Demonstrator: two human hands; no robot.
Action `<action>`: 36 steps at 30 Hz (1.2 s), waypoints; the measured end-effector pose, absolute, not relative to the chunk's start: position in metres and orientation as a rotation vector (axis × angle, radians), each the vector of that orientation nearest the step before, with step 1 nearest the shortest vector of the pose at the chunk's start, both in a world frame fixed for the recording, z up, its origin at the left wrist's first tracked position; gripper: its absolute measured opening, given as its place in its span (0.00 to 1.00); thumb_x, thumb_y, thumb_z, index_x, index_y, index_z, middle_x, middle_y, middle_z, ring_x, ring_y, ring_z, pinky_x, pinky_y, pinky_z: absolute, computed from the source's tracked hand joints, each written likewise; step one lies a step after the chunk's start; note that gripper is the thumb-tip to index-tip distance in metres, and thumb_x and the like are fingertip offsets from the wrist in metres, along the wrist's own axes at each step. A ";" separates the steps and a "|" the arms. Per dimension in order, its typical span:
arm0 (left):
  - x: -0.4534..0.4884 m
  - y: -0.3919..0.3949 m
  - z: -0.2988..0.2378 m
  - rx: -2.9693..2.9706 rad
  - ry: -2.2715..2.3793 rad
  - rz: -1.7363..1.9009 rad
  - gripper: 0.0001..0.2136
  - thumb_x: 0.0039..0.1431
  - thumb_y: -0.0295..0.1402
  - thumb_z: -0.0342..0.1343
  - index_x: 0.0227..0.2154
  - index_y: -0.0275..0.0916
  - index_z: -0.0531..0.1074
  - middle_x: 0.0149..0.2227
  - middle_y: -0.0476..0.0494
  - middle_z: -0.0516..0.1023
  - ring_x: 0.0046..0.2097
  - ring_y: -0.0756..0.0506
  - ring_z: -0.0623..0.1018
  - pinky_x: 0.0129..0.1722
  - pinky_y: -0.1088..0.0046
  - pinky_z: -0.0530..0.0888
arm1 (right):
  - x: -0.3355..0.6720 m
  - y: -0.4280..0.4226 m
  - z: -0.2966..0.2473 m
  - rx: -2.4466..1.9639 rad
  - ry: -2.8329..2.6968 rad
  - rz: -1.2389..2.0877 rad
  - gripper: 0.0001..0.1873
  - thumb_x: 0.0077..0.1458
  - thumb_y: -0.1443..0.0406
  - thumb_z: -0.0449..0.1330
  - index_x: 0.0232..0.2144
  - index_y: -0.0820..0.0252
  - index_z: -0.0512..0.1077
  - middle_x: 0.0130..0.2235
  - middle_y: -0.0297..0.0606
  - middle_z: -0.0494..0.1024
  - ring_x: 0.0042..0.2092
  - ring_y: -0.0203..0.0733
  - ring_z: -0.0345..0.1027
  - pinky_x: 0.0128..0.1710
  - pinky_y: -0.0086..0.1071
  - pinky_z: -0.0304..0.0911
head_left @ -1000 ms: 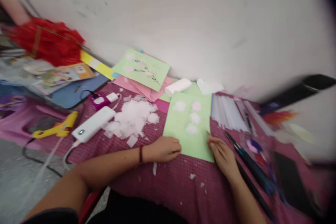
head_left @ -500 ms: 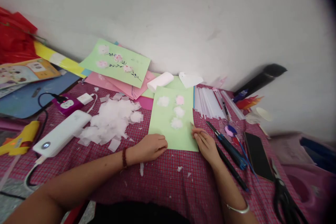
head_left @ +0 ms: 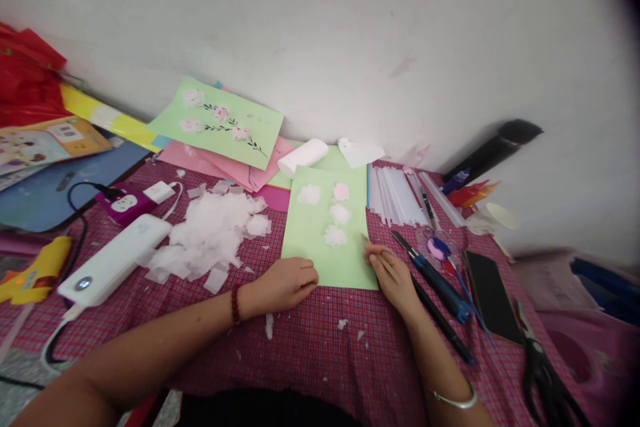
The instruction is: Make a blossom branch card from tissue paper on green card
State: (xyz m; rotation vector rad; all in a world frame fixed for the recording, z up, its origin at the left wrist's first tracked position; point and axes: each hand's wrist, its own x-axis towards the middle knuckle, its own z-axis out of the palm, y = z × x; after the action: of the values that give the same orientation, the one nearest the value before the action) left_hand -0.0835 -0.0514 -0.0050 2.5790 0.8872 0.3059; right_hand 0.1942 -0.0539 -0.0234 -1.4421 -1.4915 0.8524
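**Entry: green sheet, held flat.**

- Green sheet (head_left: 313, 247): lies at frame centre on the red checked cloth (head_left: 310, 347). It bears four tissue tufts (head_left: 335, 235), three white and one pink, in its upper half.
- Left hand (head_left: 290, 280): loosely curled and grasping nothing. Its fingertips rest on the sheet's lower left corner. A bead bracelet (head_left: 235, 293) is on the wrist.
- Right hand (head_left: 393, 273): fingers drawn together at the sheet's right edge. A thin pale tip shows above them, but I cannot tell what it is or whether it is gripped.
- Left of centre: a pile of white tissue scraps (head_left: 210, 233), a white power bank (head_left: 113, 259) and a yellow glue gun (head_left: 33, 273).
- Upper left: a finished flower card (head_left: 217, 121) on pink sheets, with a white roll (head_left: 303, 155) just above the green sheet.
- Right: white strips (head_left: 395, 193), dark pens (head_left: 433, 273), a black phone (head_left: 487, 293) and scissors (head_left: 543, 367).

**Change:** a second ago the view was swinging and blurred, and now it is steady. Over the last half second both hands, the sheet and its four tufts keep their places. The sheet appears simply pinned, with nothing added to it.
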 end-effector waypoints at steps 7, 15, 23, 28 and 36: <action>-0.084 -0.053 -0.005 2.522 0.906 0.350 0.09 0.64 0.29 0.47 0.42 0.39 0.72 0.37 0.45 0.76 0.39 0.46 0.74 0.38 0.72 0.68 | 0.185 -0.036 0.008 -1.315 -1.236 0.915 0.19 0.63 0.54 0.50 0.47 0.60 0.70 0.34 0.39 0.75 0.29 0.39 0.67 0.31 0.34 0.66; -0.086 -0.051 -0.005 2.516 0.823 0.352 0.08 0.64 0.28 0.47 0.33 0.38 0.71 0.31 0.47 0.72 0.34 0.48 0.71 0.33 0.73 0.64 | 0.169 0.006 -0.008 -1.334 -1.419 1.083 0.18 0.58 0.52 0.56 0.41 0.58 0.74 0.32 0.37 0.76 0.30 0.40 0.68 0.33 0.35 0.66; -0.086 -0.050 -0.003 2.471 0.818 0.327 0.09 0.65 0.27 0.45 0.33 0.39 0.71 0.31 0.47 0.71 0.34 0.48 0.70 0.33 0.72 0.63 | 0.169 0.010 -0.016 -1.380 -1.468 1.011 0.17 0.59 0.52 0.55 0.39 0.56 0.75 0.33 0.39 0.76 0.29 0.41 0.68 0.30 0.36 0.67; -0.086 -0.051 -0.004 2.479 0.818 0.349 0.10 0.65 0.27 0.45 0.33 0.39 0.71 0.31 0.47 0.71 0.33 0.48 0.69 0.32 0.71 0.62 | 0.169 0.007 -0.014 -1.346 -1.404 1.019 0.16 0.59 0.52 0.55 0.39 0.56 0.73 0.31 0.38 0.76 0.29 0.41 0.69 0.31 0.36 0.67; -0.086 -0.051 -0.007 2.467 0.806 0.344 0.09 0.66 0.28 0.45 0.35 0.39 0.70 0.32 0.47 0.71 0.34 0.48 0.70 0.33 0.72 0.64 | 0.166 0.006 -0.013 -1.348 -1.609 0.941 0.15 0.61 0.54 0.54 0.39 0.54 0.75 0.35 0.39 0.76 0.33 0.42 0.69 0.35 0.37 0.67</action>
State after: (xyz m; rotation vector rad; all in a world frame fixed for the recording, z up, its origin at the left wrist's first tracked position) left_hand -0.0864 -0.0507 -0.0066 2.4674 0.8063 0.3440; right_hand 0.1663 0.0057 -0.0133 -1.3480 -1.6090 0.9407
